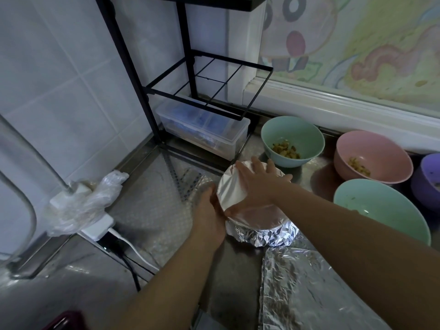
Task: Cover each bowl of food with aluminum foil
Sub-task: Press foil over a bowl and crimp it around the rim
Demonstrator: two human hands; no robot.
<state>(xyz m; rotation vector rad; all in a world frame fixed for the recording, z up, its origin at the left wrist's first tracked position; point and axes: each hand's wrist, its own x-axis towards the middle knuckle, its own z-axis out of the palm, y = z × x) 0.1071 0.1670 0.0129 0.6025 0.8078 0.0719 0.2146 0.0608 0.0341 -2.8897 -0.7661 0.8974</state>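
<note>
Head view, near to far. Nearest, below the R forearm, a loose foil sheet (309, 287) lies crumpled on the worktop (147, 210), prob. kept close for the next bowl. Just past it sits the foil-covered bowl (259, 225), under and between both hands. Its contents are hidden, and the foil is crimped down round the near rim.

The left hand (209, 210) cups the bowl's L side w/ fingers curved round it (tips hidden), likely steadying it. The right hand (259, 184) lies flat on top, fingers spread and straight, thumb at the L edge. It grips nothing and seems to be smoothing the foil tight.

To the R of the hands is the near green bowl (381, 206), uncovered, w/ only a few specks showing. Beyond the hands, the far green bowl (292, 139) holds some brownish food bits. R of that, the pink bowl (371, 156) holds similar bits. The purple bowl (426, 179) is cut off at the frame edge, so contents can't be told. Further back L, a clear plastic box (202, 129) w/ blue items sits under a black rack (209, 91).
</note>
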